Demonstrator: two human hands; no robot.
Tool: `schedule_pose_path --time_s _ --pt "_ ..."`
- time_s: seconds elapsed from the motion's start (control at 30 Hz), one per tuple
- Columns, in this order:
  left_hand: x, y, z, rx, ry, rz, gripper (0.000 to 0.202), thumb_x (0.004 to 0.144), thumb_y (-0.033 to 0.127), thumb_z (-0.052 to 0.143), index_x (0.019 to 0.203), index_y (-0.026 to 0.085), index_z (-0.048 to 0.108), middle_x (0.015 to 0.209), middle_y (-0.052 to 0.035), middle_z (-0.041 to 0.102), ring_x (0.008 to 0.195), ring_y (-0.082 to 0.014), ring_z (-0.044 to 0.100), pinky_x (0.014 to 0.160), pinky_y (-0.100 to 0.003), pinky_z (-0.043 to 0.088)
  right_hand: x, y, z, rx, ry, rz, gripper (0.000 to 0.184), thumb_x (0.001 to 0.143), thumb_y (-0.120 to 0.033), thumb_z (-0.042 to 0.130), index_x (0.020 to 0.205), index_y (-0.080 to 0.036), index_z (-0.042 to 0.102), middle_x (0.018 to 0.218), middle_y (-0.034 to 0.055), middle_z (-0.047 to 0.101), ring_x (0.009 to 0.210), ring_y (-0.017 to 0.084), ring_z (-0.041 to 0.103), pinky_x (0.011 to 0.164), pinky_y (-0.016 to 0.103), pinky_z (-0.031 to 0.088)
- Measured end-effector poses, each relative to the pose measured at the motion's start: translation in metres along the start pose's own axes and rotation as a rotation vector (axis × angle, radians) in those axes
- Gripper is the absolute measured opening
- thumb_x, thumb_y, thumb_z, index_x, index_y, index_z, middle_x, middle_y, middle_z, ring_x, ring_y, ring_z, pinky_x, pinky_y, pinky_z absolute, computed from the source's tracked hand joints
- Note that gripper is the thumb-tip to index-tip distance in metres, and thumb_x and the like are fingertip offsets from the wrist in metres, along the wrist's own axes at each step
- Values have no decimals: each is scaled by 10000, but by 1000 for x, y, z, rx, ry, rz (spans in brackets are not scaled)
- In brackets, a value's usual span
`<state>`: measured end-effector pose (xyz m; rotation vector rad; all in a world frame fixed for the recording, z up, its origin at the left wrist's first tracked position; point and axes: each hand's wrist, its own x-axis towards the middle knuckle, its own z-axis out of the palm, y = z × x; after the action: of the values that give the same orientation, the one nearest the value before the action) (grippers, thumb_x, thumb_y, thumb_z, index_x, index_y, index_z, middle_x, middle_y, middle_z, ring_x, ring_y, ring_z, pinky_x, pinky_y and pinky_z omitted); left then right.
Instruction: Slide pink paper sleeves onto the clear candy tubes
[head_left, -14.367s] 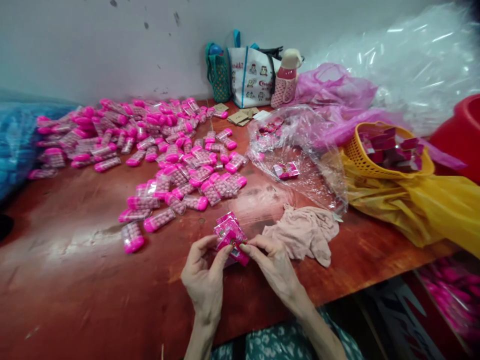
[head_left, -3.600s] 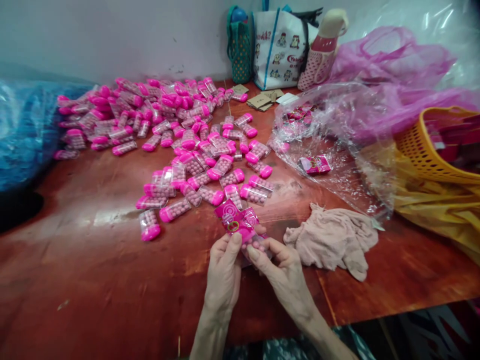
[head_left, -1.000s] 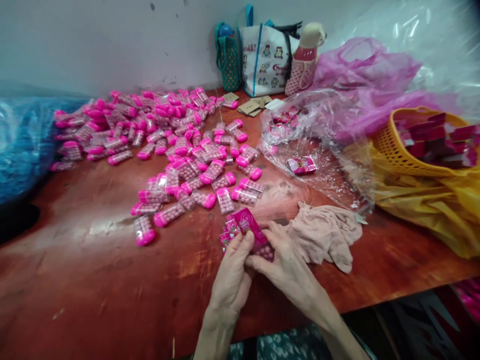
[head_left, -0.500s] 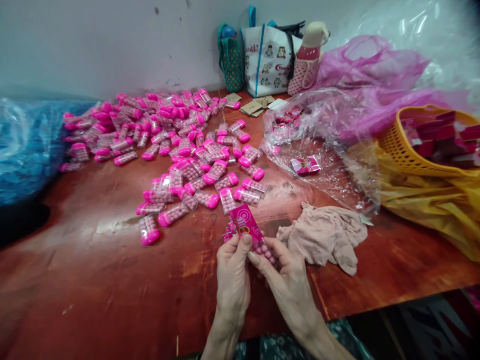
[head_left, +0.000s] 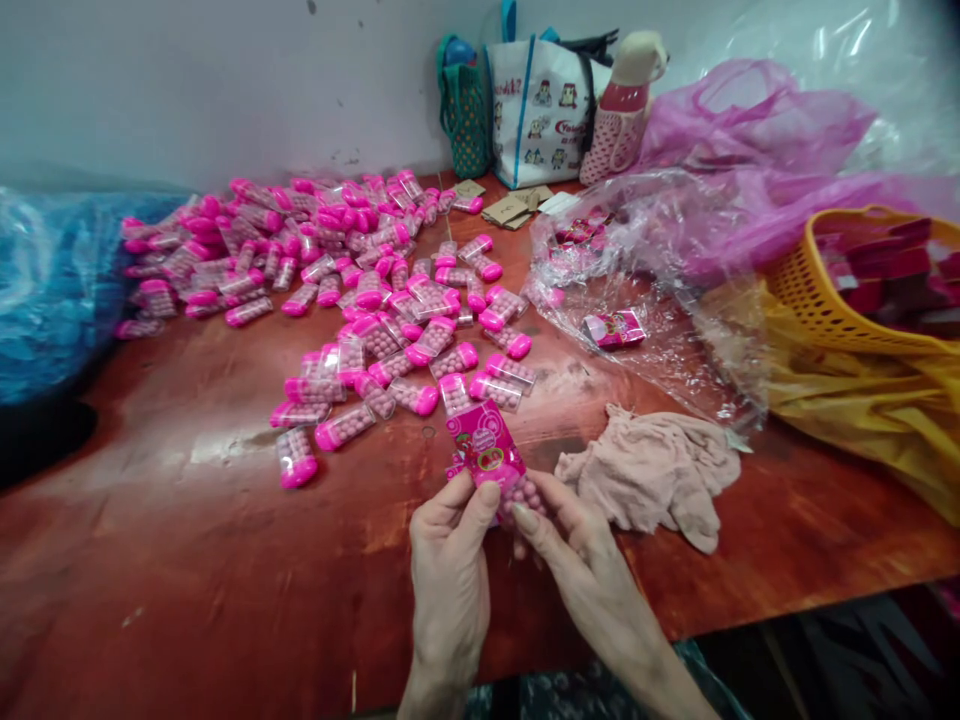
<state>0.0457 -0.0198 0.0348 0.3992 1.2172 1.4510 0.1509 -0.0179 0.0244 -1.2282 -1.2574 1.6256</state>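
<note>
In front of me, my left hand pinches a bright pink printed sleeve between thumb and fingers. My right hand grips a clear candy container filled with small pink balls. The container's lower end sticks out of the sleeve's near edge; how far the rest reaches inside is hidden. Behind the sleeve, partly covered, lies more pink printed material. Just beyond my hands lies a loose heap of similar pink-capped candy containers, and a crumpled pale cloth is to the right of my right hand.
A clear plastic bag with a printed pink packet lies to the right. Beyond it are a yellow basket and pink bag. A blue bag stands left; a white tote and bottle are at the wall.
The sleeve has turned to show more of its printed face and looks wider. My left hand has shifted slightly left; my right hand still grips the container.
</note>
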Motion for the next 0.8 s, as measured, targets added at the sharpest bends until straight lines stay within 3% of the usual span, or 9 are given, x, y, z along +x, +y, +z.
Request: schedule_pose_path --time_s 0.2,0.3,0.5,0.67,0.8 --pt "-5 -14 4 -47 32 -19 31 694 153 667 710 168 689 659 9 669 609 -99 578 616 -200 464 -5 -1 7 -167 196 -111 193 873 -264 444 1022 -213 557 849 29 623 766 163 591 698 257 466" --pt "0 -9 0 -77 20 -35 63 656 147 698 718 152 689 670 -9 672 636 -124 599 644 -228 481 -2 -5 6 -161 170 -105 162 852 -250 481 990 -203 552 821 22 627 733 152 592 663 245 469" --pt "9 4 -4 -97 -44 -118 196 722 275 643 812 106 685 716 -71 675 635 -164 620 588 -264 501 4 0 8 164 -20 100 175 795 -312 581 879 -194 482 731 -17 592 550 93 521 497 200 443" --pt "1 -9 5 -133 29 -194 164 719 224 643 829 109 683 703 -57 668 629 -147 619 579 -239 495 3 3 13 109 94 70 145 826 -301 549 914 -207 481 735 -19 586 622 106 560 566 216 460" --pt "1 -8 3 -172 -37 -215 206 769 264 592 881 113 676 749 -73 672 649 -148 620 586 -241 495 5 1 11 103 107 25 156 810 -261 577 927 -210 488 805 -7 602 706 113 578 642 224 470"
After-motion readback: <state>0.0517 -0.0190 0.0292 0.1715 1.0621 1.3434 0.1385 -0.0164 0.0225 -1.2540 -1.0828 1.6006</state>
